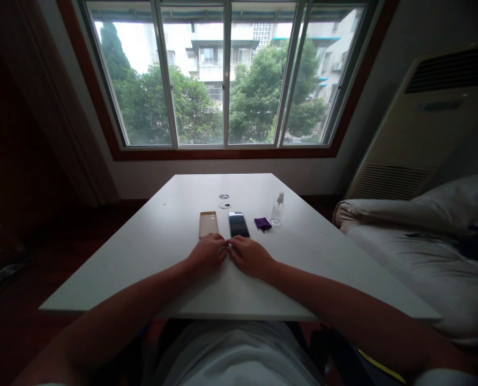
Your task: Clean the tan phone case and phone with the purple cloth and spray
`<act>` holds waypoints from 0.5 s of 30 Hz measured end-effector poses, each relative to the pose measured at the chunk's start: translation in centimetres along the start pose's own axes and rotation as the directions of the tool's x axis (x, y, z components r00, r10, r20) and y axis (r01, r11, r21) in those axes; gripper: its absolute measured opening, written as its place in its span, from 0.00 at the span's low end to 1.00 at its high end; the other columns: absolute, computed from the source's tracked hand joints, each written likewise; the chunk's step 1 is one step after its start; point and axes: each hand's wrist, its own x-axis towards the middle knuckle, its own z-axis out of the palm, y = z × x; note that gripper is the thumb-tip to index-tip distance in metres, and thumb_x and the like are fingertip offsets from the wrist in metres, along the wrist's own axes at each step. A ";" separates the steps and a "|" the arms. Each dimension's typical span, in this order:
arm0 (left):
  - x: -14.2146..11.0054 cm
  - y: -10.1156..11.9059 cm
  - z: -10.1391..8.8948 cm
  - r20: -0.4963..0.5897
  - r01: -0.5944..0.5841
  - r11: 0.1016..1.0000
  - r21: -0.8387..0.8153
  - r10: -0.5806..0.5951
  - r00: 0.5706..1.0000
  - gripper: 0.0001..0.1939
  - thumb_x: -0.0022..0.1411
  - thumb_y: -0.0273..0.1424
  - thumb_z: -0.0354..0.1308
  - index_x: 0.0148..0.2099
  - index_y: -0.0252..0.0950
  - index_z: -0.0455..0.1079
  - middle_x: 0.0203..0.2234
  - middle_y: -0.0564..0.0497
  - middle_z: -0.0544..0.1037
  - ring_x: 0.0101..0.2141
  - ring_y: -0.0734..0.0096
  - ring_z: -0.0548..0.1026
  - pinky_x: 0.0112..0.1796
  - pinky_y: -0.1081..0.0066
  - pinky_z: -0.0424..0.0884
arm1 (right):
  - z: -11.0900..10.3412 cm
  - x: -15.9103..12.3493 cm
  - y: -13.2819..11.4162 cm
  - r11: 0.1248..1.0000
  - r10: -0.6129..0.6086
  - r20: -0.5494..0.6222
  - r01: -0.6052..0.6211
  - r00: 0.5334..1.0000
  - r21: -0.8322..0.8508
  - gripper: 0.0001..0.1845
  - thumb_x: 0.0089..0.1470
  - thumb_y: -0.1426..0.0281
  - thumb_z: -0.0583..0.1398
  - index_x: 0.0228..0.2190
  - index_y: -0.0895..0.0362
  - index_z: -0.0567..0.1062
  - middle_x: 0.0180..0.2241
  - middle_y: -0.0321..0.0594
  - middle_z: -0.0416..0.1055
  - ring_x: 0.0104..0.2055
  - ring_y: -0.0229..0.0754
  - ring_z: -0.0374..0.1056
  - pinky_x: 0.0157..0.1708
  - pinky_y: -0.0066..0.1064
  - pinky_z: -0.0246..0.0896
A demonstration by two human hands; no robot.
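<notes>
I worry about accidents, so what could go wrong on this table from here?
The clear plastic spray bottle stands upright beside the small purple cloth; a bump might tip it toward the dark-screened rectangular phone. The bare left hand and right hand are close to the phone and the flat tan phone case, so a sudden move could nudge either.

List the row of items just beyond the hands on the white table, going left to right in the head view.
Gold phone case, smartphone, purple cloth, clear spray bottle.
</notes>
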 end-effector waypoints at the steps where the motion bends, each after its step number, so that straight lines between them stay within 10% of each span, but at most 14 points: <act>1: 0.1 -0.3 -0.3 -0.019 0.025 1.000 0.008 -0.025 1.000 0.16 0.68 0.34 0.50 0.49 0.39 0.77 0.44 0.44 0.77 0.46 0.58 0.73 0.51 0.60 0.68 | -0.2 0.0 0.1 1.000 0.013 -0.014 -0.013 1.000 -0.007 0.20 0.64 0.68 0.54 0.54 0.55 0.74 0.48 0.44 0.74 0.46 0.44 0.72 0.49 0.33 0.64; 10: 1.9 -5.5 0.4 -0.077 0.418 0.893 0.166 -0.411 0.908 0.26 0.67 0.47 0.51 0.60 0.38 0.69 0.62 0.40 0.65 0.60 0.49 0.63 0.58 0.55 0.60 | -0.5 0.6 3.5 0.972 0.192 -0.198 -0.214 0.961 -0.094 0.13 0.64 0.69 0.55 0.43 0.57 0.79 0.41 0.42 0.75 0.40 0.42 0.70 0.42 0.30 0.62; 15: 2.2 -5.9 0.3 0.025 0.466 0.853 0.236 -0.485 0.874 0.28 0.68 0.50 0.44 0.53 0.35 0.71 0.52 0.38 0.74 0.53 0.52 0.71 0.52 0.59 0.64 | -1.0 0.9 4.7 0.968 0.201 -0.267 -0.234 0.942 -0.096 0.13 0.64 0.69 0.56 0.43 0.57 0.79 0.41 0.42 0.75 0.42 0.42 0.70 0.44 0.30 0.62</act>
